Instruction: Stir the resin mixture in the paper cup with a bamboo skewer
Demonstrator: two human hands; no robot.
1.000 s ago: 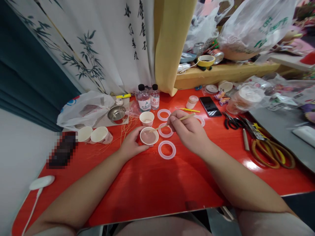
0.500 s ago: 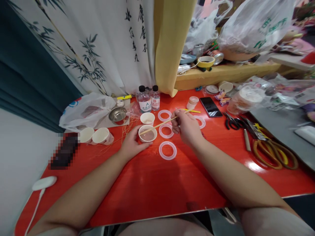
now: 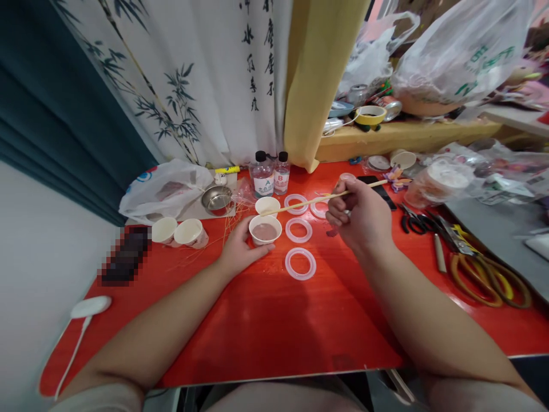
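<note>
Spanning the lower view: glossy red table (image 3: pixel 257 326). Hanging beyond the table's far edge: dark teal curtain (image 3: pixel 51 103), white bamboo-print curtain (image 3: pixel 180 74), mustard-yellow curtain (image 3: pixel 321 74). Bulging past the table's far right corner: translucent white plastic carrier bag (image 3: pixel 458 51). Lying at the table's far left: crumpled white plastic bag (image 3: pixel 165 191).

Gripping, near the table's centre: left hand (image 3: pixel 242 246), fingers and thumb curled around white paper cup of pinkish liquid (image 3: pixel 265 229). Closing, right of that cup: right hand (image 3: pixel 358 214), pinching thin bamboo stick (image 3: pixel 309 200), stick reaching left, tip just behind the cup's back rim, not dipping into the liquid.

Standing along the table's far edge: clear plastic bottle labelled A (image 3: pixel 262 183), smaller clear bottle labelled B (image 3: pixel 281 182), small steel bowl (image 3: pixel 217 200). Sitting near the table's centre: second white paper cup (image 3: pixel 267 206). Lying flat, right of centre: four translucent pink-rimmed silicone rings, nearest one (image 3: pixel 288 264). Resting on the table's right end: black-handled scissors (image 3: pixel 412 224), yellow-handled shears (image 3: pixel 484 280). Standing on the table's left side: two more white paper cups (image 3: pixel 164 230).
</note>
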